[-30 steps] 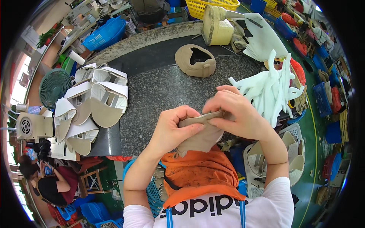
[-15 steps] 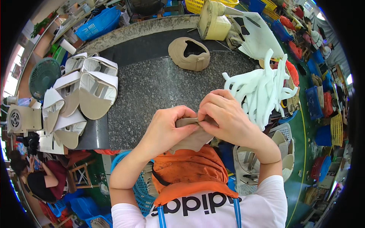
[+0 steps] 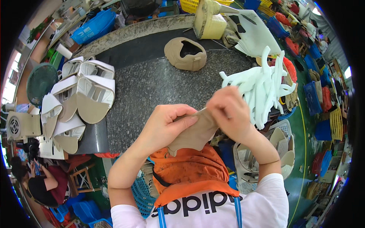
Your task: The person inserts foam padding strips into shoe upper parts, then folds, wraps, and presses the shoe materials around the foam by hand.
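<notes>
A flat beige shoe-upper piece (image 3: pixel 195 135) hangs in front of me, over the near edge of the dark stone worktop (image 3: pixel 148 95). My left hand (image 3: pixel 167 123) is closed on its upper left edge, thumb on the near face. At the upper right corner, my right hand (image 3: pixel 230 111) is curled around the edge; its fingers are smeared by motion. Farther back lies a beige shaped upper (image 3: pixel 185 54) with a dark opening. Long pale foam strips (image 3: pixel 258 89) are heaped just right of my right hand.
On the left stand several beige and white uppers (image 3: pixel 96 97), beside a green fan (image 3: pixel 42 83). A yellowish machine (image 3: pixel 211 26) and white sheets (image 3: pixel 256 34) are at the back. An orange apron (image 3: pixel 190 167) covers my lap. A light basket of pieces (image 3: pixel 281 148) stands at right. Another person (image 3: pixel 45 182) sits at lower left.
My right hand has risen slightly and moved right along the piece's edge. More of the beige piece now shows between my hands. The whole view has shifted slightly.
</notes>
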Available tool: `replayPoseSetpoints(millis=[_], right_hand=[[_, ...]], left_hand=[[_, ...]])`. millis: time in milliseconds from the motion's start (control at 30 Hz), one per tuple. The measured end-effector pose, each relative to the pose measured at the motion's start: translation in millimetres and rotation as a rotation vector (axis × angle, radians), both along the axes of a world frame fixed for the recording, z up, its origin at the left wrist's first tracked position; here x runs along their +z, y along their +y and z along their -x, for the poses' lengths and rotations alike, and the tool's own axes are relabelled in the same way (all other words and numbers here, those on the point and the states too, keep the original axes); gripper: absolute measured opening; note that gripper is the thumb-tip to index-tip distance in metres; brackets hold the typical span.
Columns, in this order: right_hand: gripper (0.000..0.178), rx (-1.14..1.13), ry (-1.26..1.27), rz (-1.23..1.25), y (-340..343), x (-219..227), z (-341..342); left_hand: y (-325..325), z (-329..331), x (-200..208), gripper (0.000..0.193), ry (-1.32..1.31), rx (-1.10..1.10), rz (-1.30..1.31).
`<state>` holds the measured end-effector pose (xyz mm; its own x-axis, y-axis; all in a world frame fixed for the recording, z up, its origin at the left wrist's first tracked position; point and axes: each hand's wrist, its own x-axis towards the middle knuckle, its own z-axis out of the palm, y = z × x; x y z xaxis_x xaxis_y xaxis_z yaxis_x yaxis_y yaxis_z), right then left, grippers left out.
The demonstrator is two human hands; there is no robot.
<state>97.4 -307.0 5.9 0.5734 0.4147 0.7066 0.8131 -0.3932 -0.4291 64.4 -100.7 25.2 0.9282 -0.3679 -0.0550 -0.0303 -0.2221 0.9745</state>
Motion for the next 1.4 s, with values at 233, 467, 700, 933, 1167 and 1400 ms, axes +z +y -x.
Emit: replayPoseSetpoints(millis=[233, 467, 700, 933, 1167, 1400], right_hand=[[0.021, -0.563, 0.018, -0.173, -84.1, -1.7, 0.3], [0.013, -1.038, 0.125, 0.068, -138.3, -33.3, 12.8], [0.036, -0.986, 0.131, 0.489, -120.0, -55.3, -8.2], [0.037, -0.793, -0.282, 0.446, -129.6, -39.3, -53.0], [0.028, -0.827, -0.249, 0.518, -151.5, -56.2, -118.0], [0.017, -0.620, -0.302, -1.315, -178.6, 49.7, -77.2]], left_hand=[[2.1, -97.0, -8.9, 0.016, -0.018, 0.404, 0.805], [-26.8, -129.4, -130.6, 0.036, -0.465, 1.030, 0.005], [-148.7, -72.3, -108.4, 0.057, -1.122, -0.257, -0.548], [-165.7, -100.2, -114.8, 0.068, -1.153, -0.079, -0.530], [-185.1, -134.2, -137.3, 0.061, -0.990, -0.065, -0.521], [-173.6, -132.2, -137.3, 0.060, -0.956, 0.016, -0.552]])
